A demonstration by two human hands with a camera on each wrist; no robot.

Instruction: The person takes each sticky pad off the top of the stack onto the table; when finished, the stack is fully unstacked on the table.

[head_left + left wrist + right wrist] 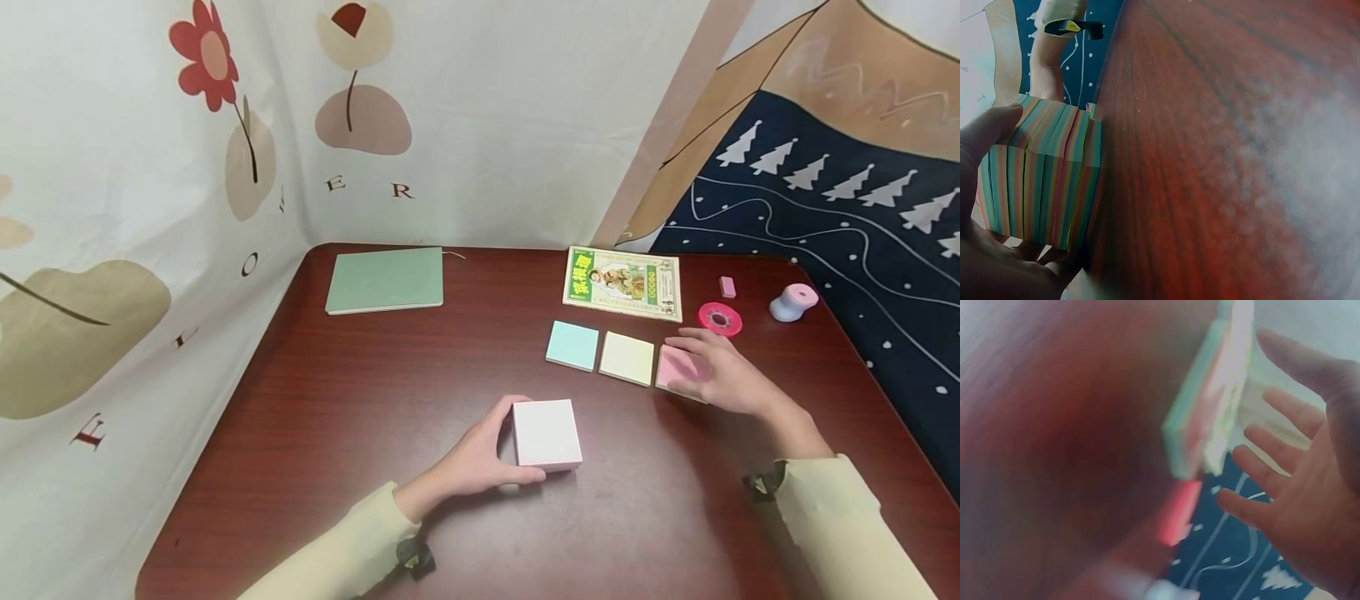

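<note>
My left hand grips a thick block of sticky notes, thumb on the near side and fingers round the far side. Its top sheet looks pale pink in the head view; in the left wrist view its sides show many coloured stripes. Over a thin pink sticky note pad hovers my right hand, partly covering it. In the right wrist view the right hand's fingers are spread, with nothing between them. A pale yellow pad and a light blue pad lie in a row left of the pink one.
Behind the pads lies a green and cream illustrated booklet. To its right are a small pink eraser, a round pink tape roll and a pink-and-white spool. A green notebook lies at the back left. Printed cloth hangs round the table.
</note>
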